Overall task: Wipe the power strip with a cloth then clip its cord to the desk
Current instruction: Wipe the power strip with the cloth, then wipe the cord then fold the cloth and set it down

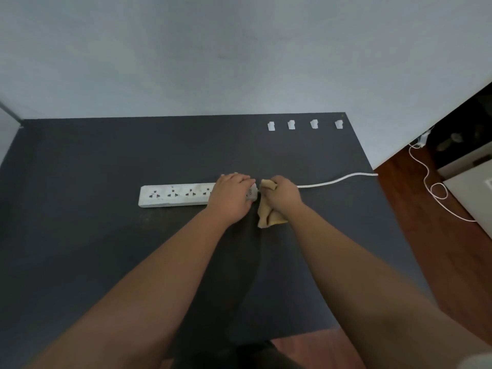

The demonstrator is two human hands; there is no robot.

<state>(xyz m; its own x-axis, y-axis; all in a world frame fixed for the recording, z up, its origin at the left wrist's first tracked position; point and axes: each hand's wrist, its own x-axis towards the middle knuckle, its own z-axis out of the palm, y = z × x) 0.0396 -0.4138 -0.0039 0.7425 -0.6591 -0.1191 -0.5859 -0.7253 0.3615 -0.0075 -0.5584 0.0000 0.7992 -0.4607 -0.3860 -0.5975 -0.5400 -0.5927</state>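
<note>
A white power strip (174,195) lies lengthwise across the middle of the dark desk (106,249). My left hand (231,197) grips its right end, covering the last sockets. Just to the right, my right hand (282,194) holds a crumpled beige cloth (267,209) against the strip's end, where the cord comes out. The white cord (335,181) runs right from under my right hand and off the desk's right edge. Several small white cable clips (271,126) stand in a row near the desk's far right edge.
A pale wall rises right behind the desk. Right of the desk is a wooden floor (415,209) with a thin white cable (436,187) looping across it, and white furniture (468,182) at the far right.
</note>
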